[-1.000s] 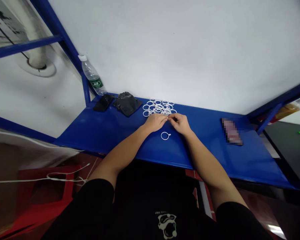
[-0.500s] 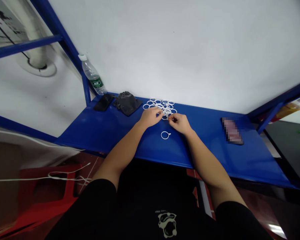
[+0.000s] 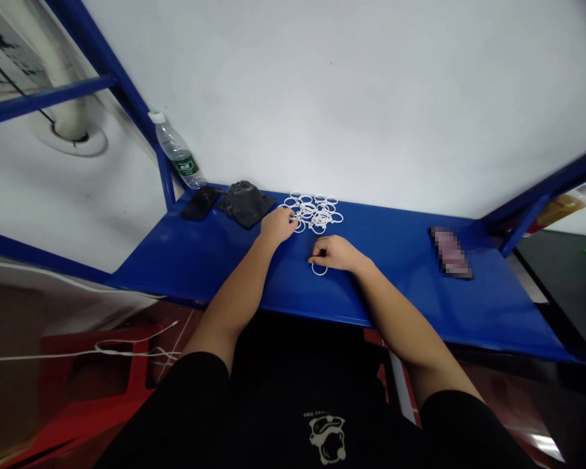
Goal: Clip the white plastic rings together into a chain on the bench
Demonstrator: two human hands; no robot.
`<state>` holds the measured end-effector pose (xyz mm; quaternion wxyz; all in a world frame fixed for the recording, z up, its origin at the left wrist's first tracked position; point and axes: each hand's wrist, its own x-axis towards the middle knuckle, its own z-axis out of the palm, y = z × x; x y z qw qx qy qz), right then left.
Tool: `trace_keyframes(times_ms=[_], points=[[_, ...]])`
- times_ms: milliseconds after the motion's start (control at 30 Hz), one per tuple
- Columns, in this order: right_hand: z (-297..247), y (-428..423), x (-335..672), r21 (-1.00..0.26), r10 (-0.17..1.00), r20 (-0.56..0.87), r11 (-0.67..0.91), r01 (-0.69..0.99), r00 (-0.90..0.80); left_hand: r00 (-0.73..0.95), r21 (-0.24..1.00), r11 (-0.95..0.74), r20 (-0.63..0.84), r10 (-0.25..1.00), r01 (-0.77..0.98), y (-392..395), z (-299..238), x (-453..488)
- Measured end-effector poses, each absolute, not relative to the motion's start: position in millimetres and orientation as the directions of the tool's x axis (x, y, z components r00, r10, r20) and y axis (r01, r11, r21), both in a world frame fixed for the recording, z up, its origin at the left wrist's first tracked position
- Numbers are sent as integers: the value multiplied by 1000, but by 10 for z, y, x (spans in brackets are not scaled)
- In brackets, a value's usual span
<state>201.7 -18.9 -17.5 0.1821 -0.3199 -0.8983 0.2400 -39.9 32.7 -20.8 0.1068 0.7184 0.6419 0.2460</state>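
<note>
A heap of several white plastic rings [image 3: 315,212] lies at the back of the blue metal shelf [image 3: 215,251], against the white wall. My left hand [image 3: 277,225] rests at the heap's left edge, its fingers curled onto the nearest rings. My right hand [image 3: 333,253] sits nearer to me, fingers curled down over a single white ring [image 3: 318,269] that lies apart from the heap; part of that ring shows under the fingers.
A black phone [image 3: 200,202] and a crumpled black bag [image 3: 245,202] lie left of the rings. A water bottle [image 3: 176,152] leans by the blue upright. A blurred phone [image 3: 450,251] lies at the right. A red stool [image 3: 83,384] stands below left.
My right hand has drawn back from the heap and come down on the lone ring. My left hand has slid left to the heap's edge.
</note>
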Motion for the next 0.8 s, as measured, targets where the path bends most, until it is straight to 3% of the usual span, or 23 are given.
trace_keyframes(times_ms=[200,333,633,800], points=[[-158,-241,2001,-536,663,168,682,497,-729,90,449,-174,203,975,876,313,-198,-368],[-142,-220,2026,-524,723,233,656,543,-650,70,477,-193,262,962,858,297,-158,-349],[-223,-91,2139,-509,824,495,532,677,-275,249,523,-513,493,834,681,186,-194,-112],[-268,-66,2146,-515,825,502,526,676,-260,375,491,-654,553,745,575,122,-329,50]])
